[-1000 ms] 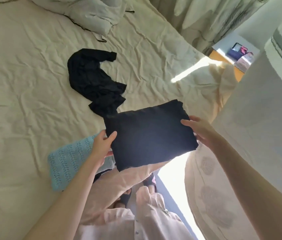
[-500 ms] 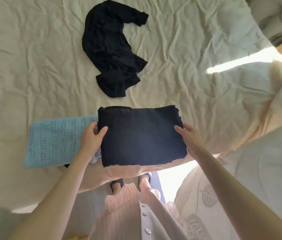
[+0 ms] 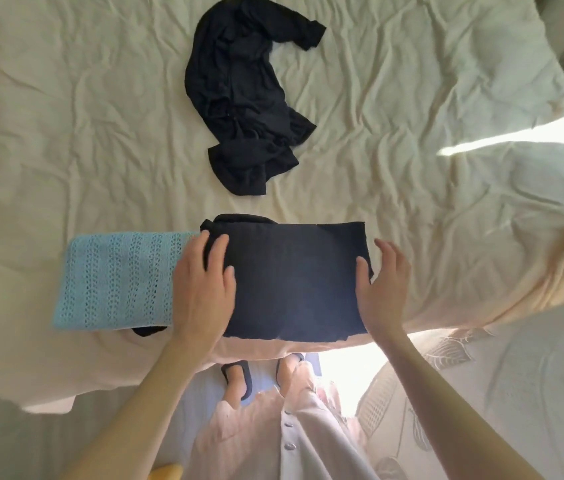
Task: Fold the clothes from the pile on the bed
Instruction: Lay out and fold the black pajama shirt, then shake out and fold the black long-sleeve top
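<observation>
As a folded dark garment (image 3: pixel 294 282) settles on the bed (image 3: pixel 65 116), both hands flank it.
Left hand (image 3: pixel 204 292) presses flat; right hand (image 3: pixel 382 289) rests relaxed. Next, likely the crumpled black garment (image 3: pixel 242 98).

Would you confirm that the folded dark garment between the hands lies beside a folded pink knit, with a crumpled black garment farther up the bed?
Not quite: the knit is light blue, not pink, as the head view shows. The rest stands: the folded dark garment lies between the left hand and right hand, with the crumpled black garment farther up the bed.
</observation>
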{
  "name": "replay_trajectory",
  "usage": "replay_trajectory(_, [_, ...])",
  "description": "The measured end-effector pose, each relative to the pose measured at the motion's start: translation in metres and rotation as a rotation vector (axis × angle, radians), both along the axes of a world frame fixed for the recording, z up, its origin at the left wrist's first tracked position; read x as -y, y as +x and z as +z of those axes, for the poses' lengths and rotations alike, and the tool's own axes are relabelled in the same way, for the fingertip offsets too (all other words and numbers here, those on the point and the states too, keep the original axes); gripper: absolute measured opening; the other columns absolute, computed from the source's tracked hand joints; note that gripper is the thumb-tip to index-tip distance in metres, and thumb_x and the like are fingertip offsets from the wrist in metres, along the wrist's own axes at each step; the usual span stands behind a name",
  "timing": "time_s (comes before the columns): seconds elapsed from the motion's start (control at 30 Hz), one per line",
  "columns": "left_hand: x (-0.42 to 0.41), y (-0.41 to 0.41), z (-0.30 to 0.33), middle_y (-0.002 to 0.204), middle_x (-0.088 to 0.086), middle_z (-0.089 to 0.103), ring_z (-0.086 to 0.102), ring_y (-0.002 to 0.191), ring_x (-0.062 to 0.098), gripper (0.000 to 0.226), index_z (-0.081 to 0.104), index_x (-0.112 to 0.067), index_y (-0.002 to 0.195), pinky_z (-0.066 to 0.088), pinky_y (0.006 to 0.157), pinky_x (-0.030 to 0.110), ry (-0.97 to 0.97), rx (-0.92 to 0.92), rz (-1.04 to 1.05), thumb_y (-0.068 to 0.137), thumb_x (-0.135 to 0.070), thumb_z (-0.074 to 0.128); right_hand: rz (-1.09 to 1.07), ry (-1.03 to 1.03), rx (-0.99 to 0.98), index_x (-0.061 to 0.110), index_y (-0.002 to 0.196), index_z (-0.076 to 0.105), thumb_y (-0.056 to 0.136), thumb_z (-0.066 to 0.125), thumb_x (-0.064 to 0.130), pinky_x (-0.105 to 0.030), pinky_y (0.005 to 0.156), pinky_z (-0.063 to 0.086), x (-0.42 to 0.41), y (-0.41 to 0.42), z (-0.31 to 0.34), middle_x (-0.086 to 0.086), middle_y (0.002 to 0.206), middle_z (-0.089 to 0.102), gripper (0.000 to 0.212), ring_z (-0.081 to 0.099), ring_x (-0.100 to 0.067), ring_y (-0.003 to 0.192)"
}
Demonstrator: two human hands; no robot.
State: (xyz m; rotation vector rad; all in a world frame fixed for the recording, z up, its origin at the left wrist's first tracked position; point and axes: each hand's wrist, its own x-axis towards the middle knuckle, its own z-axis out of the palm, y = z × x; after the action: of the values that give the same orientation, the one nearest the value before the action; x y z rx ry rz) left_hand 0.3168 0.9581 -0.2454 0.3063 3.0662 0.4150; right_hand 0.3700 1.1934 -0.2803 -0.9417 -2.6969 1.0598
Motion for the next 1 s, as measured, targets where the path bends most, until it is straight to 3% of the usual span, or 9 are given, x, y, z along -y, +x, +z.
replay_trajectory(0.1, [-0.009, 0.012, -0.023, 0.148, 0.021, 0.032, 0.029, 0.136, 0.041, 0.048, 0.045, -0.016, 0.139, 0.029, 0.107, 0.056, -0.081, 0.06, -0.271, 0.092, -0.029, 0.043, 0.376, 0.346, -0.18, 0.011, 0.126, 0.057, 0.091, 0.049, 0.027, -0.048, 0.106, 0.033, 0.027, 0.004, -0.013, -0.013, 0.135, 0.053, 0.04, 0.045, -0.029, 0.126])
replay_trajectory(0.2, [-0.008, 0.011, -0.053, 0.152, 0.019, 0.025, 0.025, 0.139, 0.039, 0.054, 0.038, -0.024, 0.143, 0.021, 0.11, 0.055, -0.18, 0.157, -0.273, 0.091, -0.04, 0.034, 0.656, 0.418, -0.058, 0.018, 0.133, 0.053, 0.094, 0.042, 0.035, -0.056, 0.111, 0.024, 0.046, 0.004, -0.04, -0.012, 0.143, 0.045, 0.044, 0.039, -0.032, 0.135])
replay_trajectory(0.47, [-0.013, 0.003, -0.084, 0.155, 0.015, 0.017, 0.016, 0.143, 0.035, 0.053, 0.03, -0.025, 0.146, 0.011, 0.114, 0.051, -0.225, 0.279, -0.246, 0.095, -0.039, 0.039, 0.787, 0.411, 0.259, 0.021, 0.142, 0.042, 0.097, 0.024, 0.043, -0.058, 0.113, 0.018, 0.044, -0.008, -0.059, -0.009, 0.151, 0.035, 0.053, 0.029, -0.031, 0.14])
replay_trajectory(0.67, [0.008, 0.02, -0.032, 0.158, 0.006, 0.007, 0.001, 0.146, 0.024, 0.053, 0.019, -0.027, 0.149, 0.003, 0.116, 0.04, -0.039, 0.358, -0.199, 0.099, -0.039, 0.032, 0.781, 0.451, 0.144, 0.012, 0.136, 0.05, 0.091, 0.057, 0.033, -0.061, 0.11, 0.023, 0.065, -0.004, 0.005, -0.015, 0.145, 0.042, 0.05, 0.037, -0.035, 0.136])
replay_trajectory(0.83, [0.076, 0.073, 0.024, 0.158, 0.007, 0.009, 0.002, 0.145, 0.025, 0.051, 0.021, -0.025, 0.148, 0.005, 0.116, 0.042, 0.017, 0.355, -0.072, 0.1, -0.037, 0.03, 0.869, 0.464, 0.076, 0.011, 0.133, 0.053, 0.088, 0.062, 0.032, -0.062, 0.108, 0.025, 0.128, 0.013, 0.062, -0.016, 0.142, 0.046, 0.05, 0.04, -0.036, 0.133])
replay_trajectory(1.0, [0.181, 0.124, 0.072, 0.155, 0.007, 0.02, 0.007, 0.145, 0.025, 0.05, 0.031, -0.021, 0.145, 0.001, 0.114, 0.039, 0.262, 0.258, 0.214, 0.097, -0.032, 0.038, 1.019, 0.461, 0.023, 0.014, 0.132, 0.054, 0.088, 0.061, 0.037, -0.063, 0.108, 0.019, 0.227, 0.03, 0.102, -0.016, 0.142, 0.046, 0.049, 0.04, -0.036, 0.133])
